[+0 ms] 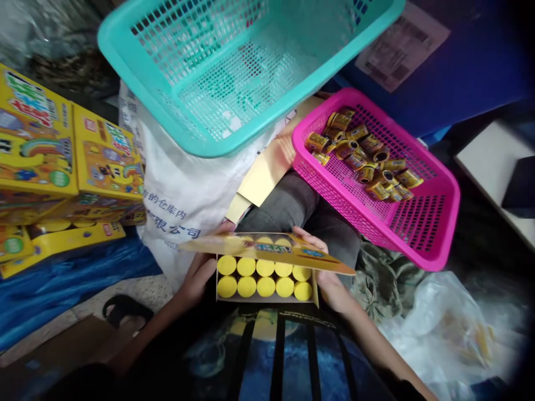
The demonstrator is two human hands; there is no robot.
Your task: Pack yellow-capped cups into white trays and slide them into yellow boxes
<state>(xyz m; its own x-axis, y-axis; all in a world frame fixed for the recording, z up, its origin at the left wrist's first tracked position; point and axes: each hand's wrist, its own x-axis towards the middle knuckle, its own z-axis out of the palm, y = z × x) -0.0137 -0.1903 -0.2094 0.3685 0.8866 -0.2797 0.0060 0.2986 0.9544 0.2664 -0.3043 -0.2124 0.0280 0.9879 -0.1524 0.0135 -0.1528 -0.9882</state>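
Observation:
I hold an open yellow cardboard box on my lap, its lid flap raised. Inside sit rows of small tubs with yellow lids. My left hand grips the box's left side, fingers wrapped round it. My right hand grips the right side, with fingers over the lid flap. A pink plastic basket lies just beyond my right knee and holds several small yellow-labelled tubs.
A turquoise basket rests on a white woven sack ahead. Stacked yellow boxes stand at the left on blue sheeting. A black sandal lies low left. Clear plastic bags lie at the right.

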